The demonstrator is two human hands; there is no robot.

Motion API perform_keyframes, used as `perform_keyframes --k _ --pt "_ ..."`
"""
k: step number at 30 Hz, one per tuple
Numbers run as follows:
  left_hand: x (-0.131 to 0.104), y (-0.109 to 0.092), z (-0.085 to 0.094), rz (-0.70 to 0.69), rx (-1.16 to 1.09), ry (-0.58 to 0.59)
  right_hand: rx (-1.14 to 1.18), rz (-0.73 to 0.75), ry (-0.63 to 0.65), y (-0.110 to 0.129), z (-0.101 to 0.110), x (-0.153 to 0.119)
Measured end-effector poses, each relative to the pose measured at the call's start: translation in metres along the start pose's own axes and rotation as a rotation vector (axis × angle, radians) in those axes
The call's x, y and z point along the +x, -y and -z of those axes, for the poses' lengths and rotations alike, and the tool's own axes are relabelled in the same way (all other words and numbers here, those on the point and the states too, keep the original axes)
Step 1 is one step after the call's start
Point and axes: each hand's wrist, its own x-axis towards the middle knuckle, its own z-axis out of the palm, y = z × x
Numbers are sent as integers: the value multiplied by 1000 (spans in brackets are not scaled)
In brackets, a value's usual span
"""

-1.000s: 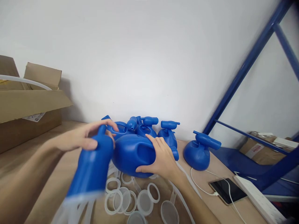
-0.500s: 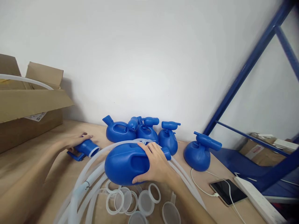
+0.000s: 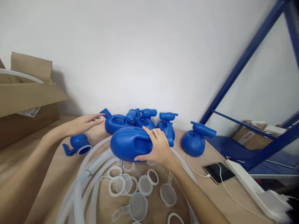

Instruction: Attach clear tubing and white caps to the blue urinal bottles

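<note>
My right hand (image 3: 157,145) grips a large blue bottle (image 3: 126,143) by its handle side, holding it on its side above the coiled clear tubes (image 3: 80,183). My left hand (image 3: 87,122) is open, fingers stretched toward the spout of a blue bottle (image 3: 114,123) by the wall; whether it touches is unclear. Below that hand a short blue spout piece (image 3: 80,143) rests on the table with its white-rimmed opening facing forward. Several clear plastic lids (image 3: 138,206) and white rings (image 3: 153,176) lie beneath the held bottle.
More blue bottles (image 3: 166,126) stand along the wall, with another (image 3: 192,143) farther right. An open cardboard box (image 3: 30,124) is at the left. A phone (image 3: 218,172) with a white cable and a power strip (image 3: 249,189) lie right, beside a blue metal frame (image 3: 243,62).
My left hand has let go of the short blue spout piece and moved up and right. My right hand still holds the large bottle. The view has tilted and shifted slightly.
</note>
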Motion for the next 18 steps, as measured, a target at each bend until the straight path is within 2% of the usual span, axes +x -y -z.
perform_keyframes --k 1,4,6,9,12,15,18 --pt "-4 -20 -8 -46 17 66 -9 6 -6 1 2 0" --pt "-17 -78 -43 -381 158 126 -18 41 -10 8 8 0" --pt "-23 -103 -63 -490 274 69 4 53 -11 14 13 -1" --pt "-22 -119 -77 -529 332 45 50 35 -5 21 19 -1" --pt "-16 -129 -78 -530 321 96 50 -25 2 27 19 -1" --pt "-13 -140 -78 -486 396 50 50 -81 4 33 22 -1" --pt "-11 -139 -73 -419 428 65 107 13 7 38 45 -5"
